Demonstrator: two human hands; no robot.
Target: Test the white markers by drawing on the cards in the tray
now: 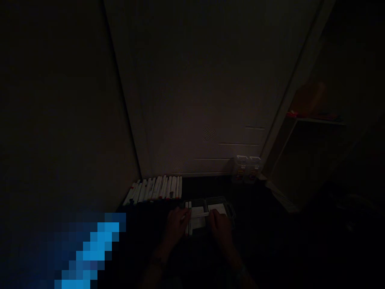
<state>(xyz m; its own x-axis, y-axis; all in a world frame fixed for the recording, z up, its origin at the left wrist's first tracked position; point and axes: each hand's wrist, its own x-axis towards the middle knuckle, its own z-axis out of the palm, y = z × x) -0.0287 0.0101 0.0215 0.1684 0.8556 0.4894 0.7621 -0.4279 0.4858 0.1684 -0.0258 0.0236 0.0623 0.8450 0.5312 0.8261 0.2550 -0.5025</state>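
The scene is very dark. My left hand (177,225) and my right hand (221,226) rest low in the middle, over a shallow grey tray (224,199) with white pieces in it. Between the two hands lies a white marker (199,215), held crosswise; the left fingers curl on its left end and the right fingers close on its right end. Just behind the tray, a row of several white markers (156,188) lies side by side on the dark surface, their coloured ends toward me.
Two small clear boxes (247,168) with coloured contents stand at the back right against a pale wall panel (204,100). A shelf unit (300,132) with an orange object (311,96) on top stands at the right. A blurred blue patch (90,253) covers the lower left.
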